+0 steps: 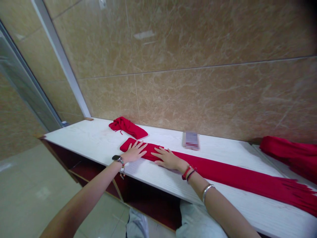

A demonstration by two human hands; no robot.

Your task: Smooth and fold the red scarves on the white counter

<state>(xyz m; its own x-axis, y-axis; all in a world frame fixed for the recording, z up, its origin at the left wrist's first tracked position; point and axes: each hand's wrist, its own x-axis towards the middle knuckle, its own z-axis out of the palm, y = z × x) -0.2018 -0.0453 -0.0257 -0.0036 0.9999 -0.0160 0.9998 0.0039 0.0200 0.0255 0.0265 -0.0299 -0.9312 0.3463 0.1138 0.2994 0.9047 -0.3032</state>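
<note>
A long red scarf (223, 168) lies flat along the white cabinet top, its fringed end toward the right and its left end folded over on itself. My left hand (133, 152) rests on the folded part with fingers spread. A little to the right, my right hand (169, 158) presses flat on the same scarf, fingers apart. Neither hand grips anything. Behind the folded end sits a crumpled red cloth (128, 127), apart from my hands.
A blurred small flat packet (191, 140) lies near the wall behind the scarf. More red fabric (289, 155) is heaped at the right. The white cabinet top (81, 135) has open shelves (151, 195) below its front edge. A tiled wall (198, 99) bounds the back.
</note>
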